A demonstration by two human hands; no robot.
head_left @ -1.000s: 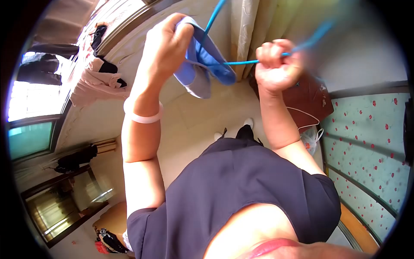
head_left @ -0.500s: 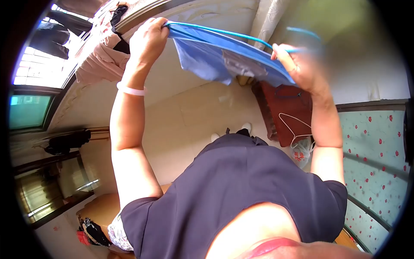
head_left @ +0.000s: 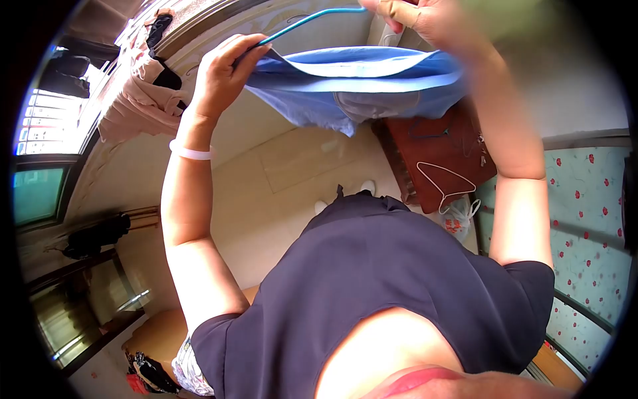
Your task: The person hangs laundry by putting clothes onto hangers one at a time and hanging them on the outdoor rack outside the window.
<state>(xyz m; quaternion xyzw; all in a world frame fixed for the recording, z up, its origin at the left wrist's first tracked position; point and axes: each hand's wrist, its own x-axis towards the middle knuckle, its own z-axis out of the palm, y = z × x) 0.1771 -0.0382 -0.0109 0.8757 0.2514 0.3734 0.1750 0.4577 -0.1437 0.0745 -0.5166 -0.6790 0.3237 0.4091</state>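
Note:
High in the head view, a light blue garment (head_left: 312, 103) hangs with its wide top opening toward me and a greyish patch on its front. Its exact kind I cannot tell. My left hand (head_left: 226, 73) is closed on a blue clothes hanger (head_left: 312, 22) at the garment's left corner. From there the hanger rises to the right, above the cloth's edge. At its far end my right hand (head_left: 422, 20) pinches it, raised above the garment. The right forearm passes in front of or beside the garment's right end, which is partly blurred.
Below stands a reddish-brown table (head_left: 432, 156) with a white hanger (head_left: 442, 186) on it and a plastic bag (head_left: 458, 219) beside it. Pinkish clothing (head_left: 136, 103) hangs by the window at left. A flowered panel (head_left: 578, 219) stands at right.
My right hand has moved up and left, lifting its end of the hanger off the garment's edge. The garment's top now gapes wider. My left hand keeps its grip.

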